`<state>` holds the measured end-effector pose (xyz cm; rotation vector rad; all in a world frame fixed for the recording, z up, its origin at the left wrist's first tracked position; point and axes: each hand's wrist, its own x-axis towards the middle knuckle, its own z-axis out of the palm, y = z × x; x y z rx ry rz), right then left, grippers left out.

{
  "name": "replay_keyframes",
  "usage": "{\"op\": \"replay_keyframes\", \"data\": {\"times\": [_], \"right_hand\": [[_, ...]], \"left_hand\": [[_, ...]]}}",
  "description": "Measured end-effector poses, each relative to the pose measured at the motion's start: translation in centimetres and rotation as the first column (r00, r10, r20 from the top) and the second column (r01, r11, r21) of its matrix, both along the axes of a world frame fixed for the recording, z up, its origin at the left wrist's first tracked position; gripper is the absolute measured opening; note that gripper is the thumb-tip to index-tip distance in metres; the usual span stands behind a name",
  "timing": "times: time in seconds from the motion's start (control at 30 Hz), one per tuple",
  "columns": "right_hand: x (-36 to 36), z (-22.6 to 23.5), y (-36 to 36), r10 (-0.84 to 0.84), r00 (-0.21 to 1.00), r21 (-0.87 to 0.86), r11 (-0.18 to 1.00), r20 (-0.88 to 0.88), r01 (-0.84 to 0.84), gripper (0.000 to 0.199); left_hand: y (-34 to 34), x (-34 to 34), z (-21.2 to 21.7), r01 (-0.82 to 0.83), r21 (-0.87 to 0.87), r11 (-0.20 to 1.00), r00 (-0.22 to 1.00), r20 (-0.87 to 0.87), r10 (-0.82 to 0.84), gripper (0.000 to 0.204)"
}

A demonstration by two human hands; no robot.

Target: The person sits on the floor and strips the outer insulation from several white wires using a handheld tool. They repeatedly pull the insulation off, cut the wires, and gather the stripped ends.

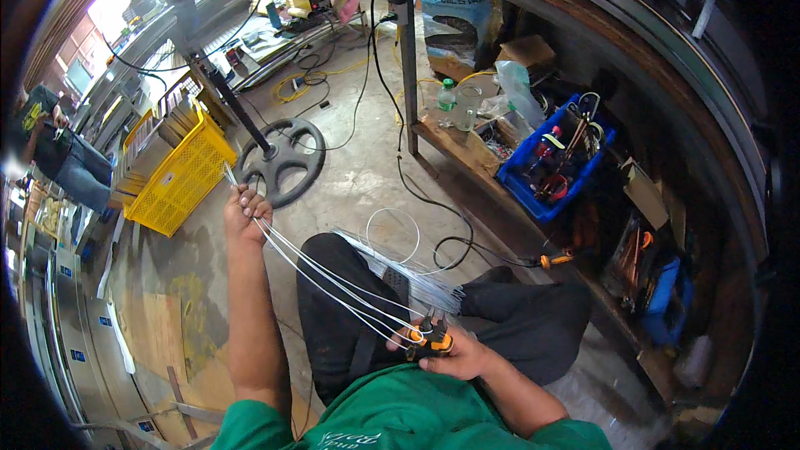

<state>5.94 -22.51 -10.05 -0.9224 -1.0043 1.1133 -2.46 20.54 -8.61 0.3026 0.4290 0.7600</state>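
Note:
My left hand (247, 210) is raised at the left, its fingers closed around several thin white wires (321, 268). Their short ends stick up past the fist. From there the wires stretch down across my lap to my right hand (468, 360), where some bend into loops. That hand grips pliers (435, 340) with orange and black handles, jaws pointing up; whether the jaws touch a wire I cannot tell. A thick bundle of white wires (429, 285) lies by my legs, and one wire curls up from it in a wide loop.
A yellow crate (185, 182) stands at the left beside a black wheel-shaped stand base (287, 179). On the low wooden shelf at the right are a blue bin (533, 193) of tools and a green-capped bottle (447, 98). A black cable (403, 175) crosses the floor. Another person (71, 158) stands far left.

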Motion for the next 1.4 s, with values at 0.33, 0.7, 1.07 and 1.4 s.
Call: {"op": "replay_keyframes", "data": {"times": [0.33, 0.7, 1.07, 1.4], "right_hand": [[-1.7, -3.3, -1.8, -0.205, 0.969, -0.319, 0.917, 0.139, 0.24, 0.035], [1.7, 0.1, 0.9, -0.028, 0.895, -0.571, 0.778, -0.446, -0.26, 0.025], [1.0, -1.2, 8.0, 0.239, 0.964, -0.601, 0.755, -0.121, -0.263, 0.019], [6.5, -5.9, 6.7, 0.649, 0.649, -0.445, 0.482, -0.398, -0.755, 0.029]], "left_hand": [[1.0, 1.0, -0.3, -0.006, 0.113, 0.994, 0.99, -0.137, 0.022, 0.021], [1.0, -6.6, 6.4, -0.207, 0.164, 0.964, 0.966, -0.12, 0.228, 0.032], [-1.0, -17.8, 10.5, -0.536, 0.243, 0.808, 0.828, -0.035, 0.56, 0.032], [-2.5, -21.1, 10.7, -0.494, 0.294, 0.818, 0.851, -0.026, 0.524, 0.032]]}}
